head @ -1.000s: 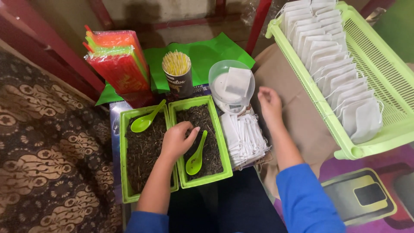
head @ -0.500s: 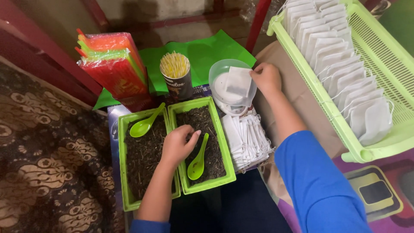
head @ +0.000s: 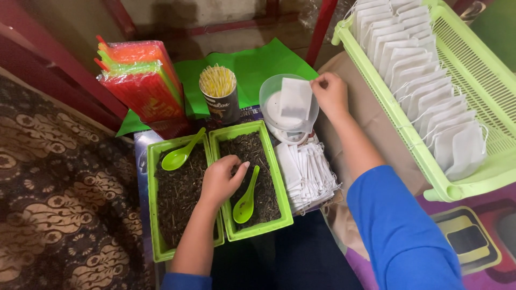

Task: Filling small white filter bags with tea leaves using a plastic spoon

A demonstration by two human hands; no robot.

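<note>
A small white paper bag (head: 295, 98) was pinched by the right hand (head: 330, 94) over the clear plastic cup (head: 271, 104); the left hand (head: 221, 180), fingers loosely bent, was rested on the dark dry leaves in the right green plastic tray (head: 283, 201), touching the green plastic spoon (head: 245, 200); filling seemed the step; the spoon probably needed gripping next.
</note>
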